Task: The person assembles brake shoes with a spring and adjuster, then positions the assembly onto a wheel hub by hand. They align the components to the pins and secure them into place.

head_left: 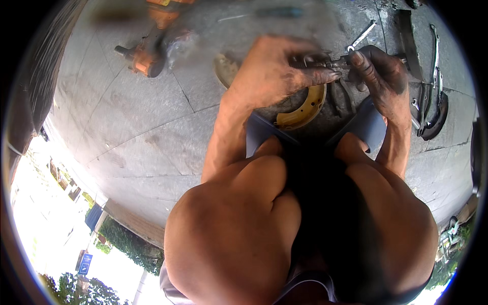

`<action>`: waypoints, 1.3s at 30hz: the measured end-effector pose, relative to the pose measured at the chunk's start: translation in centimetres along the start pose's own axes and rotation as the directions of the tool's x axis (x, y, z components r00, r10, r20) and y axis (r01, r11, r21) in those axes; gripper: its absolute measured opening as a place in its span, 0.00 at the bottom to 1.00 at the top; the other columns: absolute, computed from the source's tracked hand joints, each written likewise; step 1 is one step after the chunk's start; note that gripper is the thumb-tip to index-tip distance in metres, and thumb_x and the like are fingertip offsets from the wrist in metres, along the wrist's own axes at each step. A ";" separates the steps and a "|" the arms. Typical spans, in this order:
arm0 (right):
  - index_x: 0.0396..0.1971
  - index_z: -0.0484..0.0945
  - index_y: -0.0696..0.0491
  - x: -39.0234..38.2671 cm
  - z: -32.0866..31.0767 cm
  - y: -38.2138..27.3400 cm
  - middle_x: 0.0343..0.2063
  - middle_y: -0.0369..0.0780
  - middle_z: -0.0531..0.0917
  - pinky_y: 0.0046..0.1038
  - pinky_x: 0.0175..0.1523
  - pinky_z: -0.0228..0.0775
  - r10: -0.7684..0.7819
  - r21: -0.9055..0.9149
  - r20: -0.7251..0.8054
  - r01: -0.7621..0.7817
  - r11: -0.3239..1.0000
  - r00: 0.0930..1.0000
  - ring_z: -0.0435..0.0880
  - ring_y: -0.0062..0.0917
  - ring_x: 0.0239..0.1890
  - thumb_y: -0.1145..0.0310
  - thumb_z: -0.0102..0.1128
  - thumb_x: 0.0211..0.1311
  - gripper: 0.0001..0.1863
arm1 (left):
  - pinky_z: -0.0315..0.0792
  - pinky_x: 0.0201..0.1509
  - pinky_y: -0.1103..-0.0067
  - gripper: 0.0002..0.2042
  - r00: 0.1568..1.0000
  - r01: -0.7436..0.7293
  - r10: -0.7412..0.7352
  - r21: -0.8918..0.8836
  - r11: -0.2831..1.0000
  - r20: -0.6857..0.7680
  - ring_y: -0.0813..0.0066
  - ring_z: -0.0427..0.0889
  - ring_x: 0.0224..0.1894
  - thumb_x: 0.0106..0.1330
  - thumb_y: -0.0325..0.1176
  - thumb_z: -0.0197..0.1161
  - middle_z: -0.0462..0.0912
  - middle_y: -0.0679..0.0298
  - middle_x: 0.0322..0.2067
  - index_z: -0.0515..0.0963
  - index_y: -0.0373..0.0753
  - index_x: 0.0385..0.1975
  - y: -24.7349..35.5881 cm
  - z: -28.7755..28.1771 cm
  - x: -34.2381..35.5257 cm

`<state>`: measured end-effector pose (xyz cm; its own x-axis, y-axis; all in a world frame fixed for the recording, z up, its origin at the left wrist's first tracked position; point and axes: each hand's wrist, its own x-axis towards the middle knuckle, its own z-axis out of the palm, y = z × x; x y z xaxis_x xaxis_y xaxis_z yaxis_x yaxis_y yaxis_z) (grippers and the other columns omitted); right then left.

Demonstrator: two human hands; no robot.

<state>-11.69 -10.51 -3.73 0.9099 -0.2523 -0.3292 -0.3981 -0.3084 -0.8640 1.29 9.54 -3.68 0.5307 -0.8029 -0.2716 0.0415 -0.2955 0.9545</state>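
My left hand (287,68) and my right hand (378,76), both grimy with dark grease, are closed on a small dark metal fitting (335,62) held between them above the floor. My right thumb lies along it; my left fingertips grip its other end. Below them rests a curved yellow brake shoe (300,114), with a dark bent metal piece (345,101) beside it. A pale round part (225,71) is partly hidden behind my left hand. A silver wrench (363,35) lies just beyond my right hand.
An orange power tool (145,58) lies at upper left on the paved floor (127,127). At right lie several wrenches (434,61), a dark flat bar (409,43) and a dark curved shoe (437,117). My bent knees and grey sandals are below. A motorbike (452,234) stands at the far right edge.
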 end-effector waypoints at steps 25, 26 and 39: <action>0.33 0.85 0.57 -0.4 1.1 0.5 0.19 0.34 0.81 0.24 0.27 0.67 -0.237 0.037 -0.052 0.239 0.970 0.970 0.78 0.17 0.22 0.53 0.61 0.72 0.20 | 0.79 0.42 0.79 0.14 0.999 0.020 -0.022 0.039 0.999 0.039 0.78 0.85 0.35 0.52 0.31 0.80 0.90 0.62 0.32 0.88 0.35 0.38 -0.1 -0.4 -0.5; 0.30 0.84 0.57 -0.6 0.4 0.0 0.17 0.34 0.80 0.25 0.26 0.67 -0.113 -0.010 -0.001 0.113 0.994 0.994 0.78 0.17 0.21 0.52 0.61 0.72 0.21 | 0.79 0.43 0.79 0.15 0.999 0.000 -0.002 0.040 0.999 0.032 0.78 0.85 0.35 0.52 0.31 0.80 0.90 0.62 0.32 0.88 0.35 0.39 -0.4 -0.3 -0.5; 0.43 0.86 0.57 -0.4 -0.4 -0.2 0.20 0.37 0.81 0.24 0.32 0.73 -0.025 -0.067 0.112 0.033 0.997 0.993 0.79 0.20 0.23 0.57 0.65 0.69 0.17 | 0.80 0.42 0.80 0.14 0.999 0.046 -0.045 -0.028 0.999 0.024 0.77 0.86 0.34 0.53 0.27 0.79 0.90 0.61 0.32 0.87 0.33 0.39 -0.3 -0.3 -0.9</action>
<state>-12.05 -10.70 -3.27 0.9271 -0.1398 -0.3478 -0.3746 -0.3777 -0.8468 1.04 10.53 -3.73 0.5075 -0.8011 -0.3172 0.0896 -0.3171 0.9441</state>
